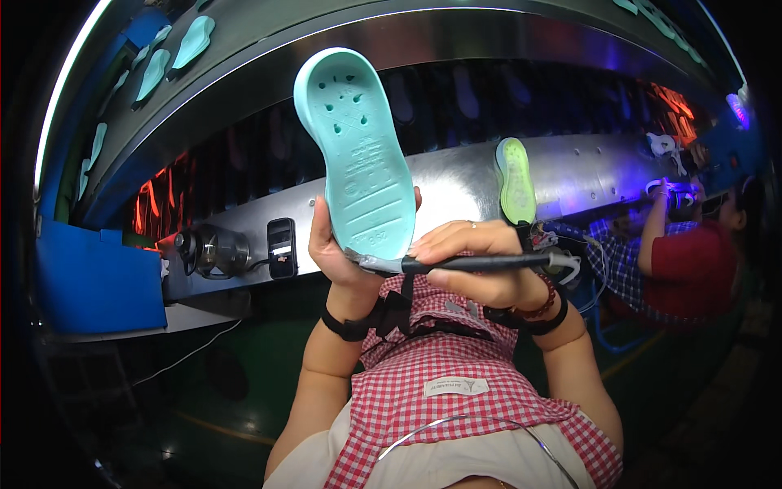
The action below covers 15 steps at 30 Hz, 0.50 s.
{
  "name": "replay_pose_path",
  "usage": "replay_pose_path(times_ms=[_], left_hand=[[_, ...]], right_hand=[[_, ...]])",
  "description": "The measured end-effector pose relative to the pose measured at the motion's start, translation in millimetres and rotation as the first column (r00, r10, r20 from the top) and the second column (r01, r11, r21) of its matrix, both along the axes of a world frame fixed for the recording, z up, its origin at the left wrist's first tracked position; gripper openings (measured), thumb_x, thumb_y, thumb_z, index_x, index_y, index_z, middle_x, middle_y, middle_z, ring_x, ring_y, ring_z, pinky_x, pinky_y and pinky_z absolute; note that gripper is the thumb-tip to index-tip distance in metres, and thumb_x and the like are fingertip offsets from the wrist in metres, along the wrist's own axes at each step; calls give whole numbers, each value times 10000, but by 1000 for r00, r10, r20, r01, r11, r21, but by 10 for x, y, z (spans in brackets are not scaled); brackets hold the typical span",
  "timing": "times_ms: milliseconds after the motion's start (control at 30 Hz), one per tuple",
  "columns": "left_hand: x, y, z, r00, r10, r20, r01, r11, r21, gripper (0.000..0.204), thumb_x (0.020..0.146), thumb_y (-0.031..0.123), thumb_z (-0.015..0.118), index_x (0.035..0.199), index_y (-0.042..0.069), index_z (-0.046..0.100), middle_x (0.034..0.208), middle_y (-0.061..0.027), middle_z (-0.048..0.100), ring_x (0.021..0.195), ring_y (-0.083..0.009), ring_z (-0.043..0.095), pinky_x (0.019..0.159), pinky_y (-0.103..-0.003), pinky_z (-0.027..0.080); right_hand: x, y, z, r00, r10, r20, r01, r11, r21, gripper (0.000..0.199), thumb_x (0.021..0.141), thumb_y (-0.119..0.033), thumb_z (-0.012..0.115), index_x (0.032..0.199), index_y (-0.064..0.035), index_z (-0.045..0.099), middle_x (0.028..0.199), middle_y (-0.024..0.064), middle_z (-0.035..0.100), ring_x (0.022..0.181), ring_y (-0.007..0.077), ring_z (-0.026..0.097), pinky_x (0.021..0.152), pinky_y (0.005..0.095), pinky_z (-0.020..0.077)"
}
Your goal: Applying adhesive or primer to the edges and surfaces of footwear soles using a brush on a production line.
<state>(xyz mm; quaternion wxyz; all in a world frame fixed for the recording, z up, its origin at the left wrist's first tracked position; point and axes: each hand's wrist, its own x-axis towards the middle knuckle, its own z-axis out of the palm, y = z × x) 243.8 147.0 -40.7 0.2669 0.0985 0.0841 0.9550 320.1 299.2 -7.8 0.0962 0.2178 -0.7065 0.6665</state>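
In my left hand [345, 267] is a turquoise shoe sole [368, 175], held upright by its heel end with the holed toe end pointing away from me. Raised bars and moulded marks cover the face turned toward me. My right hand [482, 244] is closed around the black handle of a brush [481, 263], which lies nearly level. The brush's greyish tip points left and meets the lower edge of the sole, close to my left palm. My right fingertips rest near the sole's lower right edge.
A lime-green sole [516, 183] lies on the metal bench [444, 196]. To the left are a phone [282, 248] and a glass jug [221, 249]. Turquoise soles [194, 42] ride on a raised conveyor [244, 49] with glowing red heaters beneath. A co-worker [692, 261] sits at right.
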Motion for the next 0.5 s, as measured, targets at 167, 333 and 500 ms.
replay_pose_path(times_ms=[167,333,500], left_hand=[[-25,-26,74,995,87,50,-74,974,-214,571,899,425,300,1308,29,333,1228,-204,466,1033,-376,531,913,-506,408],[-61,-57,108,999,28,-26,-35,945,-324,526,899,383,313,1323,72,299,1206,-212,477,1007,-370,550,865,-482,459],[-118,-92,42,992,-25,-121,-15,948,-318,552,887,397,335,1310,44,298,1193,-231,478,995,-385,554,865,-489,457]], right_hand=[[-74,103,-8,995,-97,-15,98,994,52,169,709,23,642,877,12,627,872,132,648,817,208,639,729,287,505],[-112,137,27,1000,16,17,-18,994,111,175,703,-24,667,874,2,638,852,114,653,760,181,640,677,262,501],[-91,118,60,996,90,-26,-86,988,125,162,715,-17,659,876,5,646,842,100,656,753,143,627,678,235,491]])
